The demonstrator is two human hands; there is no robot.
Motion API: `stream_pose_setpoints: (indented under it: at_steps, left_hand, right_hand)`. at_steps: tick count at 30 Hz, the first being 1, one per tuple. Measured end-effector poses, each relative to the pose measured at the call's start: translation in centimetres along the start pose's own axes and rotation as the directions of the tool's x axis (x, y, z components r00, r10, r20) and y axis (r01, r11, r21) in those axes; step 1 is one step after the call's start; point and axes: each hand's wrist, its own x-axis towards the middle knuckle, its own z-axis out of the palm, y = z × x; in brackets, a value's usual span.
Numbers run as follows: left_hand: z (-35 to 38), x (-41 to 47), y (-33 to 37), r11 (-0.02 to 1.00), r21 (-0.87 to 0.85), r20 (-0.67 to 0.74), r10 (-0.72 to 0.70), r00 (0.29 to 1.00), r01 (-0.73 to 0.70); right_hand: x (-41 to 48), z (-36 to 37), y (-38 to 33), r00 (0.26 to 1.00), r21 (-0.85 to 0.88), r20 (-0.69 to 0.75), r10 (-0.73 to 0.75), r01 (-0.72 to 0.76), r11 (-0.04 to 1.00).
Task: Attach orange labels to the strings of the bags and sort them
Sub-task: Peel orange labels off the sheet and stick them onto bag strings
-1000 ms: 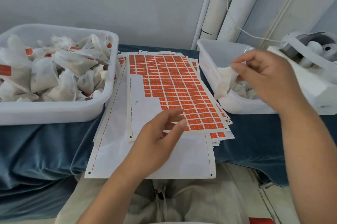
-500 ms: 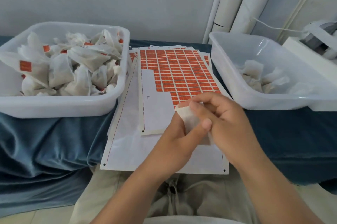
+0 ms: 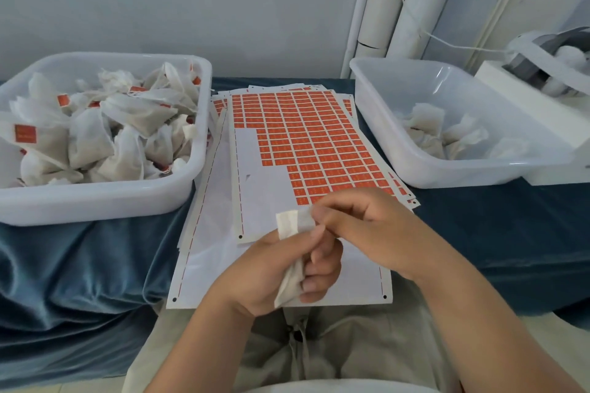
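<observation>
The white bag (image 3: 290, 224) is at lower centre, its body enclosed by the curled fingers of the left grip (image 3: 274, 271); the right grip (image 3: 367, 226) pinches its upper edge. This looks like hunting out the string, which I cannot see. Next, one grip must let go to peel an orange label off the label sheet (image 3: 306, 143) just above, on the blue-draped surface (image 3: 479, 226).

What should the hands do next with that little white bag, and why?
Most likely the right hand lets go and peels an orange label off the sheet just beyond it. The left hand grips the bag, which shows no label yet, unlike the bags in the left tub.
</observation>
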Motion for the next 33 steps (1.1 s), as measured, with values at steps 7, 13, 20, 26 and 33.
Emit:
stream_pose_setpoints:
  at_steps: [7, 13, 20, 26, 33]
  left_hand:
    - [-0.8, -0.5, 1.3, 0.922, 0.387, -0.211, 0.081, 0.974, 0.007]
    - [-0.4, -1.0, 2.7, 0.665, 0.745, -0.24, 0.19, 0.952, 0.055]
    - [0.9, -0.4, 2.1, 0.634, 0.773, -0.27, 0.359, 0.893, -0.022]
    - [0.4, -0.3, 2.1, 0.618, 0.783, -0.306, 0.288, 0.908, 0.068]
    - [1.0, 0.2, 1.5, 0.638, 0.77, -0.282, 0.335, 0.899, 0.004]
  right_hand:
    - [-0.7, -0.8, -0.6, 0.98, -0.108, -0.183, -0.075, 0.056, 0.993]
    - [-0.4, -0.5, -0.4, 0.992, 0.255, -0.084, 0.093, -0.069, 0.964]
    - [0.3, 0.4, 0.8, 0.991, 0.834, 0.1, 0.089, -0.132, 0.536]
    - [0.1, 0.0, 0.4, 0.999, 0.99, 0.023, 0.039, -0.028, 0.135]
    - [0.0, 0.8, -0.1, 0.994, 0.933, -0.107, -0.016, 0.106, 0.345]
